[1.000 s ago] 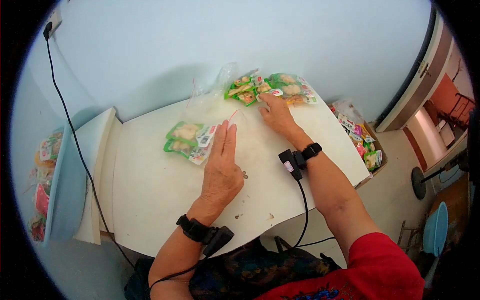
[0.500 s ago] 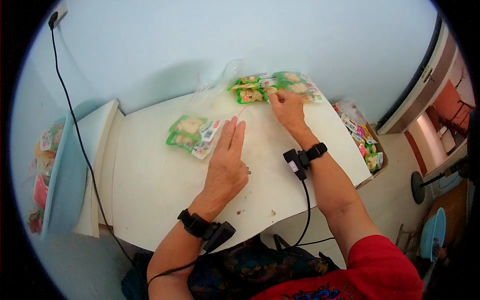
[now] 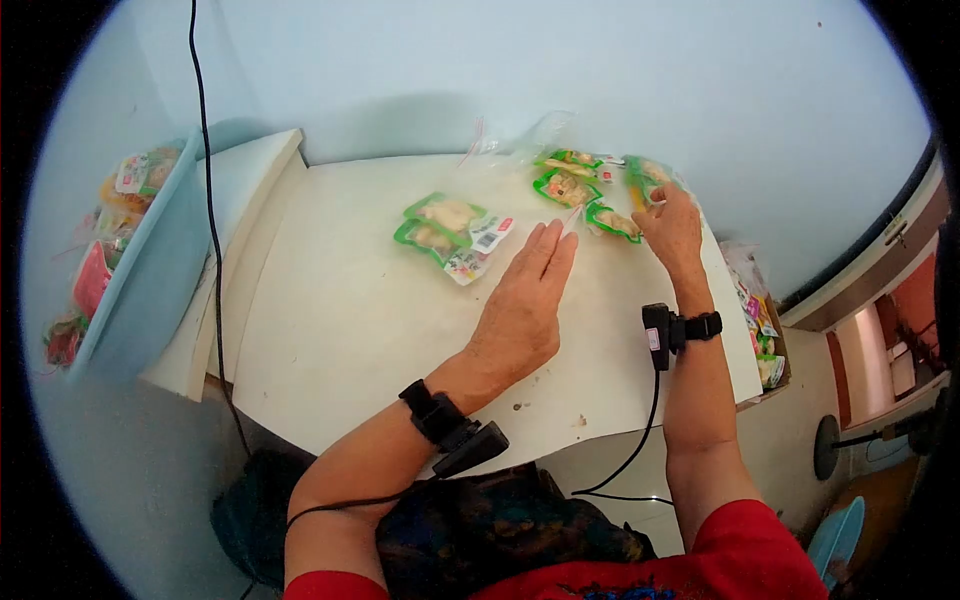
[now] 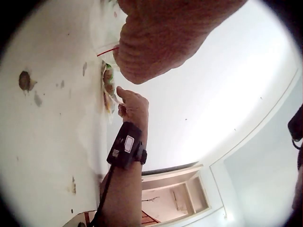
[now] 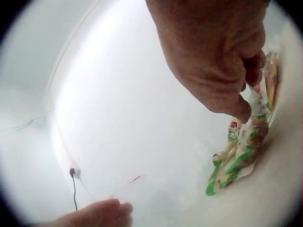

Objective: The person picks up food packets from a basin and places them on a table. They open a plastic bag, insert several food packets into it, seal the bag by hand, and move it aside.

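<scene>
My right hand [image 3: 675,235] is at the back right of the table, pinching the white end of a green-edged snack packet [image 3: 612,222] between thumb and fingers; the right wrist view shows that packet [image 5: 246,158] below the fingertips. Beside it lie more green snack packets [image 3: 567,187]. My left hand [image 3: 520,310] is held with fingers straight and together, fingertips right at the red-striped edge of a clear zip bag [image 3: 545,138]. Two green-edged packets [image 3: 445,215] with pale food pieces lie left of this hand, overlapped by the bag. The left thumb is hidden in the head view.
A blue tub [image 3: 150,270] of packets stands left of the white table [image 3: 330,330]. Off the right edge is a box [image 3: 775,350] of packets. A filled bag [image 3: 648,172] lies at the back right corner. A black cable [image 3: 212,220] hangs at left.
The head view has shifted, moving everything to the right in it. My right hand has drawn one packet out from the pile, toward the front right. The left hand stays by the bag's edge.
</scene>
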`<action>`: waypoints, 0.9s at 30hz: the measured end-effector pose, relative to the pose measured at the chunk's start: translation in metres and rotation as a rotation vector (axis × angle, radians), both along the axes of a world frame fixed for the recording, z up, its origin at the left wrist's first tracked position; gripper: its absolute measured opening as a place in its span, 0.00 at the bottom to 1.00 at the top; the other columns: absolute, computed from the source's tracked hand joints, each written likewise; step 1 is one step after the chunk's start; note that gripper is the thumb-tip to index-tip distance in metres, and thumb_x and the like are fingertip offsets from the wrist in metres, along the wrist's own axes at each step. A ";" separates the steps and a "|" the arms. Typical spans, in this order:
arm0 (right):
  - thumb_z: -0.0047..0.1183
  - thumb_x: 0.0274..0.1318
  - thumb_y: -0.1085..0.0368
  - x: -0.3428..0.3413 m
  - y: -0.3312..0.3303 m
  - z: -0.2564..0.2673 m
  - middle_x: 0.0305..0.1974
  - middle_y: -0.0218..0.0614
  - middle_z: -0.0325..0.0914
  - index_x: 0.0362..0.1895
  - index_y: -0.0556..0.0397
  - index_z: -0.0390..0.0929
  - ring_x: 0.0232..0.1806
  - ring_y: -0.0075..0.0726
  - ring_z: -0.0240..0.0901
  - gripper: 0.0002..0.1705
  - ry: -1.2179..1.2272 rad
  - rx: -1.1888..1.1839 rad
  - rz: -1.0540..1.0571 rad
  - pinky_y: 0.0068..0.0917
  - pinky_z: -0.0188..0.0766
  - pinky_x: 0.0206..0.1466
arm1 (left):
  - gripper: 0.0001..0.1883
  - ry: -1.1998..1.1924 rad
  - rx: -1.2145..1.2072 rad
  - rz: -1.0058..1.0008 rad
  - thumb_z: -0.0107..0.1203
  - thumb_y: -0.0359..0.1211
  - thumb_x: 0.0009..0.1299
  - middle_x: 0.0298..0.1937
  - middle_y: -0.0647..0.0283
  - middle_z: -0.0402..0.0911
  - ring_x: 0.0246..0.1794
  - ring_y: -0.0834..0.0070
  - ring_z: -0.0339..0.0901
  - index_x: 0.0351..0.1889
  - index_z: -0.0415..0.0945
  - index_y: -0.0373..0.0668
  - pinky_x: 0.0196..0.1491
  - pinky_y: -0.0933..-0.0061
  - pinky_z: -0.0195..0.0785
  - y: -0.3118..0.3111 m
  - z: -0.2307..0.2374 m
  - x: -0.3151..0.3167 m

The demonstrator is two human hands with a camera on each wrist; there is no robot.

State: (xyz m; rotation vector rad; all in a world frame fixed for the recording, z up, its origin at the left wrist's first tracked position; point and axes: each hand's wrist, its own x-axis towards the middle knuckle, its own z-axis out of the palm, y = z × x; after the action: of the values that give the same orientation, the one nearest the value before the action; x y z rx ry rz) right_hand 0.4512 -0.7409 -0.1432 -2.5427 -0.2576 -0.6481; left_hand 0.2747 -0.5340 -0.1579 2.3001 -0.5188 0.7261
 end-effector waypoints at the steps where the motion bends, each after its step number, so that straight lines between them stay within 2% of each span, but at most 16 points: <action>1: 0.66 0.39 0.59 0.000 0.000 -0.003 0.37 0.48 0.81 0.39 0.59 0.80 0.39 0.51 0.78 0.22 -0.022 -0.046 0.011 0.42 0.73 0.43 | 0.35 -0.012 0.007 0.001 0.43 0.13 0.56 0.70 0.38 0.57 0.71 0.43 0.55 0.66 0.57 0.26 0.71 0.55 0.53 0.000 0.000 0.000; 3: 0.67 0.36 0.62 -0.001 -0.001 -0.005 0.34 0.48 0.81 0.43 0.61 0.78 0.37 0.49 0.78 0.27 -0.068 -0.137 0.030 0.40 0.74 0.43 | 0.35 -0.005 0.003 0.006 0.43 0.13 0.56 0.70 0.39 0.57 0.71 0.43 0.55 0.66 0.57 0.27 0.71 0.55 0.53 0.000 0.002 0.000; 9: 0.68 0.37 0.54 -0.003 0.000 -0.008 0.37 0.50 0.81 0.38 0.59 0.81 0.40 0.52 0.78 0.26 0.067 -0.141 0.034 0.41 0.73 0.46 | 0.36 0.044 0.005 0.017 0.43 0.14 0.55 0.71 0.40 0.56 0.72 0.45 0.54 0.67 0.57 0.28 0.71 0.56 0.53 0.000 0.002 -0.001; 12: 0.69 0.36 0.50 -0.027 0.014 0.012 0.38 0.50 0.81 0.36 0.58 0.83 0.40 0.52 0.78 0.27 0.055 -0.243 -0.038 0.42 0.73 0.47 | 0.37 0.037 0.023 0.055 0.43 0.14 0.54 0.71 0.40 0.56 0.72 0.45 0.55 0.67 0.57 0.28 0.71 0.56 0.53 0.000 0.005 -0.001; 13: 0.69 0.37 0.51 -0.024 0.015 0.012 0.38 0.49 0.81 0.36 0.57 0.84 0.43 0.53 0.77 0.25 0.101 -0.243 -0.049 0.44 0.73 0.48 | 0.37 0.026 0.029 0.075 0.43 0.14 0.54 0.71 0.40 0.56 0.72 0.45 0.55 0.67 0.57 0.28 0.71 0.56 0.53 0.000 0.006 -0.001; 16: 0.64 0.41 0.52 -0.015 0.018 -0.002 0.32 0.47 0.80 0.28 0.53 0.84 0.42 0.53 0.76 0.17 -0.202 -0.270 0.053 0.48 0.72 0.45 | 0.38 0.035 0.000 0.093 0.42 0.13 0.52 0.71 0.40 0.56 0.71 0.45 0.55 0.67 0.58 0.28 0.71 0.55 0.53 0.001 0.009 0.000; 17: 0.62 0.41 0.59 -0.014 0.023 -0.007 0.38 0.49 0.79 0.33 0.52 0.85 0.46 0.55 0.74 0.14 -0.209 -0.184 0.108 0.49 0.71 0.49 | 0.38 0.029 -0.004 0.098 0.41 0.13 0.52 0.71 0.41 0.56 0.72 0.45 0.55 0.68 0.57 0.29 0.70 0.56 0.54 0.001 0.009 0.000; 20: 0.60 0.44 0.65 -0.006 0.035 -0.023 0.44 0.50 0.77 0.40 0.52 0.83 0.49 0.57 0.72 0.15 -0.330 -0.046 0.306 0.48 0.70 0.54 | 0.40 0.015 -0.006 0.111 0.38 0.12 0.51 0.72 0.43 0.55 0.72 0.47 0.55 0.69 0.57 0.32 0.70 0.58 0.54 0.001 0.007 0.001; 21: 0.57 0.46 0.69 -0.003 0.036 -0.027 0.51 0.53 0.74 0.45 0.52 0.81 0.54 0.58 0.69 0.17 -0.246 -0.089 0.317 0.48 0.68 0.57 | 0.40 0.011 0.000 0.115 0.38 0.12 0.51 0.72 0.43 0.55 0.72 0.47 0.55 0.69 0.56 0.32 0.70 0.58 0.54 0.002 0.007 0.001; 24: 0.55 0.51 0.71 0.003 0.038 -0.035 0.60 0.56 0.68 0.52 0.52 0.79 0.62 0.62 0.63 0.21 -0.206 -0.110 0.367 0.47 0.63 0.65 | 0.40 0.003 0.008 0.114 0.38 0.12 0.51 0.72 0.43 0.55 0.72 0.46 0.55 0.69 0.56 0.32 0.70 0.58 0.54 0.003 0.006 0.002; 27: 0.54 0.53 0.66 0.009 0.045 -0.039 0.62 0.52 0.65 0.47 0.54 0.80 0.61 0.62 0.63 0.16 -0.149 -0.163 0.346 0.50 0.63 0.63 | 0.39 0.006 0.004 0.095 0.40 0.12 0.51 0.70 0.39 0.56 0.71 0.43 0.55 0.68 0.57 0.29 0.71 0.55 0.53 0.002 0.008 0.002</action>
State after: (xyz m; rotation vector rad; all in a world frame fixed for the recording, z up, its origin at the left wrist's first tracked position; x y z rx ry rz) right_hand 0.4605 -0.6959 -0.1824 -2.5134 -0.8119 -0.7018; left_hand 0.2766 -0.5319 -0.1498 2.3427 -0.4105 0.7647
